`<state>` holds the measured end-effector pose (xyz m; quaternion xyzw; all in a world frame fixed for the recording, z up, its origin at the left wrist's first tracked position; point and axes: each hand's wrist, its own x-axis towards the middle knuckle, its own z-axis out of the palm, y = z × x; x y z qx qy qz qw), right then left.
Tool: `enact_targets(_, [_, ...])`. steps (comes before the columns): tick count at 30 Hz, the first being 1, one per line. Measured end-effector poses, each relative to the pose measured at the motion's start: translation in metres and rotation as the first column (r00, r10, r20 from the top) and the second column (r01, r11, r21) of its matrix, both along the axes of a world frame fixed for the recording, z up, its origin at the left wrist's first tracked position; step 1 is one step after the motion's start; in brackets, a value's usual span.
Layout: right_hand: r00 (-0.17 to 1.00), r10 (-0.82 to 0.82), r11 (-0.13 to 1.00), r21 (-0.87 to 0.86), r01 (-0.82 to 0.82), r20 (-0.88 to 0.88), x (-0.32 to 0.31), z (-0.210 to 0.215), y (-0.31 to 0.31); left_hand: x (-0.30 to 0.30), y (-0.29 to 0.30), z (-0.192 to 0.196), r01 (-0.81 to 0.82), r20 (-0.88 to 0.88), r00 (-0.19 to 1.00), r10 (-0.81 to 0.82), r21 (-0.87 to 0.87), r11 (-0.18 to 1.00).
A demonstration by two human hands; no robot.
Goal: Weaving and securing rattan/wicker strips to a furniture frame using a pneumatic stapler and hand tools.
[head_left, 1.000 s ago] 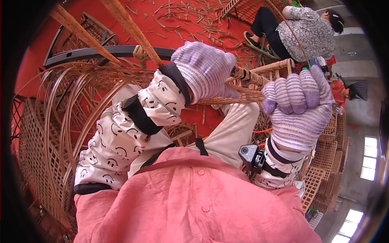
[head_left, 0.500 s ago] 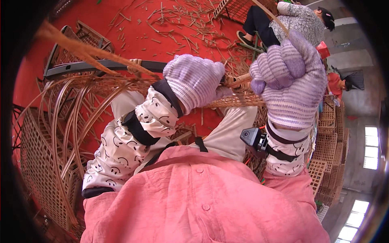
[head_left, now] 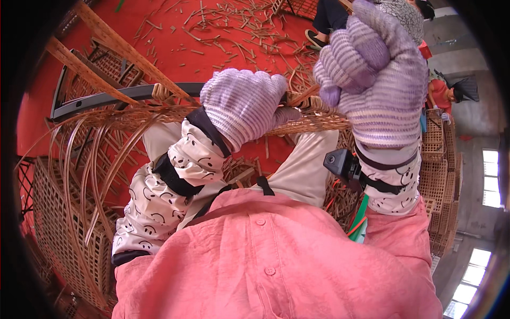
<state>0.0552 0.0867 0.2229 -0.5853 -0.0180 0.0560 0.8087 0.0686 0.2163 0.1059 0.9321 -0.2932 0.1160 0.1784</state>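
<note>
- The half-woven rattan frame (head_left: 79, 175) stands at the left, loose cane strips fanning down from its woven rim (head_left: 313, 123), which lies across the person's lap; a dark curved bar (head_left: 106, 98) runs behind it.
- The left hand (head_left: 244, 106), in a lilac knit glove, has stayed put over the last second, fingers curled shut over the rim and pressing it down.
- The right hand (head_left: 374, 80), gloved alike, has risen from rim level to well above it, fingers clenched in a fist around a thin cane strand (head_left: 303, 95). Judging by that lift, a weaving strand is being hauled tight against the rim.
- A small black camera (head_left: 342, 165) is strapped at the right wrist.
- Cane offcuts (head_left: 228, 26) litter the red floor.
- At the far right, stacked woven crates (head_left: 435, 175) rise in a column; no packages, labels or signs are legible.
- Another person (head_left: 446, 90) sits beyond.
</note>
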Motion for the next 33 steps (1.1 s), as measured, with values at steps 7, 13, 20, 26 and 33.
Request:
enact_targets(7, [0.994, 0.055, 0.992, -0.106, -0.065, -0.100, 0.067, -0.022, -0.002, -0.008, 0.002, -0.004, 0.011, 0.108, 0.994, 0.001, -0.110, 0.994])
enact_targets(13, [0.931, 0.159, 0.946, -0.219, -0.239, -0.327, 0.107, -0.049, 0.000, -0.012, 0.003, 0.001, 0.081, 0.193, 0.979, -0.062, -0.089, 0.993])
enact_targets(20, [0.910, 0.156, 0.848, -0.420, -0.323, -0.384, 0.120, -0.070, -0.008, -0.006, 0.005, 0.006, 0.109, -0.108, 0.986, -0.124, -0.130, 0.985])
enact_targets(26, [0.826, 0.342, 0.504, -0.830, 0.240, 0.447, 0.088, -0.079, -0.079, -0.001, 0.002, 0.014, 0.206, -0.244, 0.937, -0.248, -0.184, 0.961])
enact_targets(33, [0.932, 0.301, 0.474, -0.880, 0.036, 0.201, -0.009, -0.100, -0.098, 0.013, 0.002, 0.008, 0.235, -0.456, 0.836, -0.304, -0.204, 0.950])
